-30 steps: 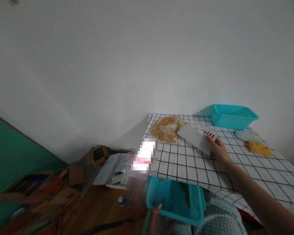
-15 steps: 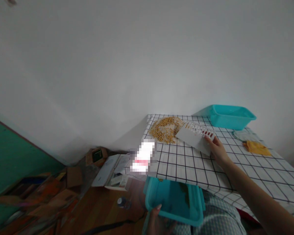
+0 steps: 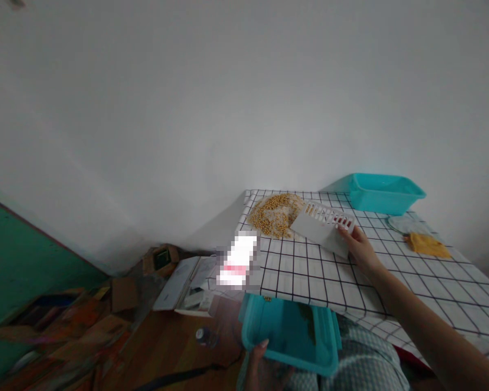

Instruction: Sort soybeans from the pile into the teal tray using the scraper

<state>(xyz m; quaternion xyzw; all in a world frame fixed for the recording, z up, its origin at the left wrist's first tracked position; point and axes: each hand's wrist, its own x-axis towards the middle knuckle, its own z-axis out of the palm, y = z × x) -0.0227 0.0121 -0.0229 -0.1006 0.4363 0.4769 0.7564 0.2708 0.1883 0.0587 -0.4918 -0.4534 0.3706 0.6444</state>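
My right hand is closed on the near right end of a white slotted plastic holder. A row of rectangular slots runs along its top, and its left corner reaches the edge of a spread of yellow beans on the table. My left hand grips the front rim of a teal plastic container, thumb over the edge, at my lap below the table's near side. A few beans show at its far left corner, and something dark green lies along its right side. The other left fingers are mostly hidden under it.
A larger teal basin stands at the back right of the checkered tablecloth. Nearer lie a clear lid-like item and a yellow cloth. A pixelated bright object sits at the left edge. Boxes and a bottle occupy the floor.
My right hand and the white slotted holder have shifted very slightly left. The left hand and teal container look the same.
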